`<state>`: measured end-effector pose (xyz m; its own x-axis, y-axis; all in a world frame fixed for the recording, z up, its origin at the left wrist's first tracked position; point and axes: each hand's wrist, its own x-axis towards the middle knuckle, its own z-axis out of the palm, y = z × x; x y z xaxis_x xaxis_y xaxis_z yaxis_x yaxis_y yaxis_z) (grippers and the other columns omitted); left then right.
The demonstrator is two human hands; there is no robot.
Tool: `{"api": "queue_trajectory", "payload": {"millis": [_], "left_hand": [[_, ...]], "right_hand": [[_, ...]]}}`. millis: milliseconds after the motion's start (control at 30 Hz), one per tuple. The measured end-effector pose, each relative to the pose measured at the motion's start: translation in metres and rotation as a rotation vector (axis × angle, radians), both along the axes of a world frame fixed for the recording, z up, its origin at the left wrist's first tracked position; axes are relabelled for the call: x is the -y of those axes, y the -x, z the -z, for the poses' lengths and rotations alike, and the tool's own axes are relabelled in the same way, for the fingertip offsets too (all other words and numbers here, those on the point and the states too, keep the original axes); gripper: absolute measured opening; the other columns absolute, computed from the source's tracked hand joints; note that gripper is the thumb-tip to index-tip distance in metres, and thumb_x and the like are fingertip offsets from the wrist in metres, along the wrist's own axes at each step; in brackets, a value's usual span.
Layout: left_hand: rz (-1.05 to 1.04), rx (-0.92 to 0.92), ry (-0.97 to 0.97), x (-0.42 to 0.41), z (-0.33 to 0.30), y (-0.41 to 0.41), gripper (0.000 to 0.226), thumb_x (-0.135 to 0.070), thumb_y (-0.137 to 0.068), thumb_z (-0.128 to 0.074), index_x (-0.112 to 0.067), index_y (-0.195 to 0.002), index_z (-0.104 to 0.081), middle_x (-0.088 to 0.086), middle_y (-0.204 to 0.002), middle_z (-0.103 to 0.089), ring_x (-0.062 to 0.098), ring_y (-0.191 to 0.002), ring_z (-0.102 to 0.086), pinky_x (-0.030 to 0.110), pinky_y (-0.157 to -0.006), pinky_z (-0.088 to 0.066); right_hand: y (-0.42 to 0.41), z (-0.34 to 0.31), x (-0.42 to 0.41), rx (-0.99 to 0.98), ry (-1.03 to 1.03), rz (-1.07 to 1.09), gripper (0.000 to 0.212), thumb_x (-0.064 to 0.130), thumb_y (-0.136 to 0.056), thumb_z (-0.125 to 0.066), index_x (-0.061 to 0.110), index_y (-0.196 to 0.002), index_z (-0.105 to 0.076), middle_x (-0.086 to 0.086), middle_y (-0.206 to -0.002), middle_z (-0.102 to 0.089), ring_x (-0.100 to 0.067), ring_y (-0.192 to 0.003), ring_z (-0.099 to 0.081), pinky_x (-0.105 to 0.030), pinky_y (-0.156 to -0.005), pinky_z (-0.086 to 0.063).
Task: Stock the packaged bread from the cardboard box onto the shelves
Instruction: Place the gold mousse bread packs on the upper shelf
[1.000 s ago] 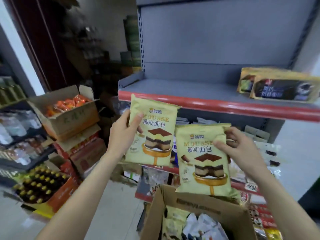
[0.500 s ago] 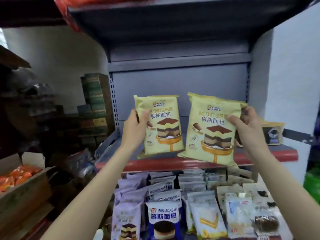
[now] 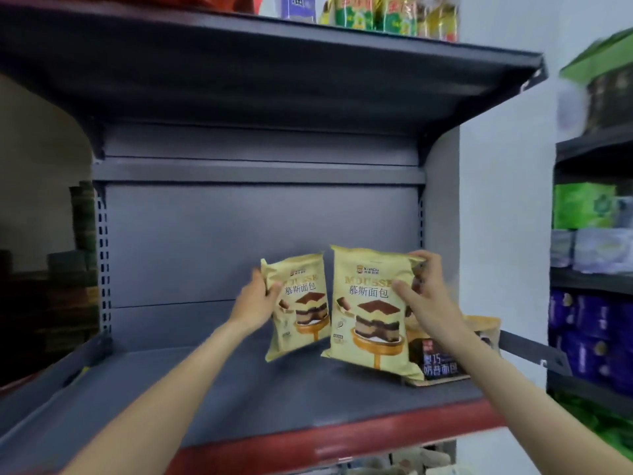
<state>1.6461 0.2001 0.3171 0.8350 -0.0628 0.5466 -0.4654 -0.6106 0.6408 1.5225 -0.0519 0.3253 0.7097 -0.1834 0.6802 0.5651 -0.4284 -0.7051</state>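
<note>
Both bread packs have gone from the shelf's red front edge to well in over the grey shelf (image 3: 239,389). The left hand (image 3: 251,305) pinches the left pack (image 3: 298,306) by its left edge, bottom apparently off the shelf. The right hand (image 3: 423,296) grips the right pack (image 3: 371,313) at its top right corner, bottom on the shelf, close against a dark pack (image 3: 442,363) on its right. Released upright, these soft packs could flop forward
</note>
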Motion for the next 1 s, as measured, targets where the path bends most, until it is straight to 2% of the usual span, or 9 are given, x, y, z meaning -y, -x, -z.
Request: {"api": "queue_trajectory", "payload": {"millis": [133, 200, 267, 367, 500, 633, 733, 867, 1000], "left_hand": [[0.114, -0.173, 0.189, 0.037, 0.009, -0.047, 0.030, -0.019, -0.096, -0.051, -0.012, -0.118, -0.032, 0.010, -0.119, -0.058, 0.028, -0.104, -0.061, 0.047, -0.082, -0.054], [0.152, -0.235, 0.309, 0.050, 0.013, -0.056, 0.038, -0.009, -0.094, -0.051, -0.013, -0.127, -0.032, 0.008, -0.127, -0.053, 0.023, -0.106, -0.056, 0.048, -0.086, -0.053], [0.189, -0.278, 0.427, 0.058, 0.012, -0.053, 0.045, -0.007, -0.094, -0.050, -0.018, -0.133, -0.031, 0.004, -0.128, -0.051, 0.019, -0.107, -0.053, 0.043, -0.085, -0.052], [0.194, -0.270, 0.521, 0.050, 0.007, -0.044, 0.040, -0.023, -0.098, -0.046, -0.023, -0.135, -0.034, 0.000, -0.126, -0.051, 0.017, -0.109, -0.052, 0.034, -0.080, -0.046], [0.128, -0.203, 0.486, 0.021, 0.003, -0.026, 0.039, -0.036, -0.100, -0.039, -0.026, -0.138, -0.037, 0.001, -0.138, -0.046, 0.020, -0.121, -0.048, 0.034, -0.086, -0.043], [0.200, -0.320, 0.398, 0.021, 0.013, -0.002, 0.042, -0.032, -0.100, -0.042, -0.027, -0.141, -0.034, -0.002, -0.140, -0.046, 0.017, -0.112, -0.050, 0.036, -0.092, -0.044], [0.202, -0.320, 0.326, 0.030, 0.020, 0.018, 0.050, -0.025, -0.097, -0.049, -0.022, -0.143, -0.031, 0.002, -0.138, -0.048, 0.014, -0.113, -0.049, 0.031, -0.092, -0.040], [0.119, -0.122, 0.074, 0.030, 0.028, 0.052, 0.050, -0.022, -0.092, -0.056, -0.022, -0.138, -0.039, 0.000, -0.138, -0.050, 0.018, -0.127, -0.046, 0.032, -0.102, -0.038], [0.090, 0.138, -0.171, 0.020, 0.044, 0.114, 0.027, -0.028, -0.093, -0.051, -0.032, -0.120, -0.054, -0.016, -0.114, -0.064, 0.012, -0.109, -0.054, 0.033, -0.088, -0.044]], "right_hand": [[-0.022, 0.007, 0.025, -0.080, -0.273, -0.059, 0.032, 0.009, -0.091, -0.056, 0.021, -0.111, -0.035, -0.006, -0.105, -0.063, -0.017, -0.089, -0.066, -0.041, -0.074, -0.057], [-0.029, 0.006, 0.025, -0.140, -0.340, -0.099, 0.031, 0.009, -0.091, -0.057, 0.019, -0.110, -0.035, -0.005, -0.108, -0.062, -0.016, -0.090, -0.066, -0.038, -0.074, -0.057], [-0.036, 0.004, 0.022, -0.156, -0.253, -0.092, 0.033, 0.009, -0.091, -0.057, 0.019, -0.111, -0.033, -0.001, -0.105, -0.061, -0.014, -0.092, -0.064, -0.040, -0.081, -0.056], [-0.050, -0.002, 0.009, -0.171, -0.008, -0.063, 0.039, 0.009, -0.091, -0.057, 0.020, -0.113, -0.027, 0.005, -0.100, -0.056, -0.018, -0.097, -0.060, -0.042, -0.087, -0.053], [-0.082, -0.010, -0.017, -0.202, 0.207, -0.111, 0.040, 0.008, -0.091, -0.056, 0.020, -0.113, -0.026, -0.002, -0.108, -0.053, -0.025, -0.101, -0.058, -0.043, -0.088, -0.052], [-0.109, -0.004, -0.027, -0.221, 0.579, 0.170, 0.048, 0.000, -0.084, -0.055, 0.011, -0.125, -0.034, -0.018, -0.125, -0.044, -0.036, -0.108, -0.052, -0.037, -0.089, -0.041], [-0.101, 0.005, -0.030, -0.208, 0.672, 0.263, 0.046, 0.004, -0.087, -0.055, 0.008, -0.130, -0.041, -0.015, -0.137, -0.037, -0.032, -0.116, -0.049, -0.033, -0.095, -0.038], [-0.056, 0.025, -0.033, -0.041, 0.737, 0.277, 0.030, 0.014, -0.089, -0.055, 0.011, -0.119, -0.057, -0.009, -0.127, -0.052, -0.030, -0.115, -0.048, -0.035, -0.099, -0.036], [0.016, 0.059, -0.042, 0.048, 0.651, 0.260, 0.024, 0.016, -0.090, -0.057, 0.013, -0.113, -0.064, -0.006, -0.112, -0.063, -0.025, -0.108, -0.055, -0.033, -0.090, -0.041]]}}
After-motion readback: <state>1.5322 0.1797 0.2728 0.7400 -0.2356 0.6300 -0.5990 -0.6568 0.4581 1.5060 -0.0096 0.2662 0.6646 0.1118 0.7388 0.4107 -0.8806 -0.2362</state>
